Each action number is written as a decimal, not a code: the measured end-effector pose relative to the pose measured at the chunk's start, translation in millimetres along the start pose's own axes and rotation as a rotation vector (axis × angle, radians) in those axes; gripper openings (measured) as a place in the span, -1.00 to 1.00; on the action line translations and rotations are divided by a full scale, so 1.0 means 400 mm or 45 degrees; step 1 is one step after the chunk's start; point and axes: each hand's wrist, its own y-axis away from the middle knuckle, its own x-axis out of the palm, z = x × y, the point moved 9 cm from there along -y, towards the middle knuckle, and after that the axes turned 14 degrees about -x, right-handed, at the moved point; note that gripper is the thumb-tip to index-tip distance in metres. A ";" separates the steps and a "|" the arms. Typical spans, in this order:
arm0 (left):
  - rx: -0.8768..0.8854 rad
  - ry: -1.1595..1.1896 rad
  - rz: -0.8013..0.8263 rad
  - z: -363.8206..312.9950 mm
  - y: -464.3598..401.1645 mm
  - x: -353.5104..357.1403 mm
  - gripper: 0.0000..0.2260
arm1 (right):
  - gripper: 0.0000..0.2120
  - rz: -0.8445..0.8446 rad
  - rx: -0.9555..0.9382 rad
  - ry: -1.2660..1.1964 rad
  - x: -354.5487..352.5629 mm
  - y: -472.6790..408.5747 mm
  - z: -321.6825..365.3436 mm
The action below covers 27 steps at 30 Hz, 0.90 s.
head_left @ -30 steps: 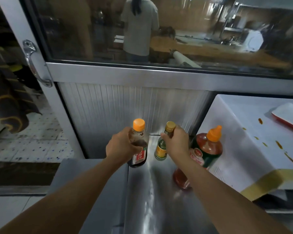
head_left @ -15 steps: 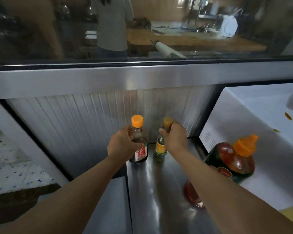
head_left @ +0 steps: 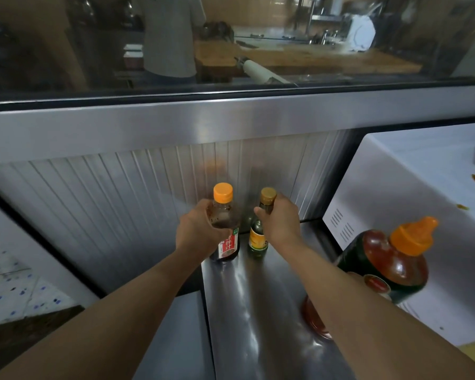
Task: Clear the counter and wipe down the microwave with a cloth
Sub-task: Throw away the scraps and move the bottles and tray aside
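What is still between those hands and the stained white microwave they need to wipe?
Both hands are occupied: left hand grips the orange-capped bottle, right hand the small green bottle. The big sauce bottle stands against the microwave.

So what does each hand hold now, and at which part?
Left hand grips the orange-capped sauce bottle around its upper body. Right hand grips the small green bottle at its neck, just under the gold cap.
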 end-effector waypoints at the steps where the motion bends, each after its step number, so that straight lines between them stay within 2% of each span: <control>1: 0.011 0.007 -0.004 -0.003 -0.003 0.002 -0.51 | -0.80 -0.002 0.003 -0.007 0.000 -0.002 -0.001; 11: 0.060 -0.005 0.001 -0.011 -0.022 0.026 -0.52 | -0.77 -0.041 0.005 -0.089 -0.001 0.013 -0.005; 16: 0.057 -0.020 0.029 -0.011 -0.016 0.025 -0.49 | -0.64 0.050 0.024 -0.121 -0.006 0.030 -0.009; 21: 0.024 -0.085 0.114 -0.012 0.006 0.021 -0.40 | -0.40 0.157 0.059 -0.066 -0.029 0.056 0.002; 27: -0.052 -0.148 0.097 -0.021 0.067 -0.028 -0.31 | -0.38 0.122 0.028 -0.061 -0.089 0.125 0.060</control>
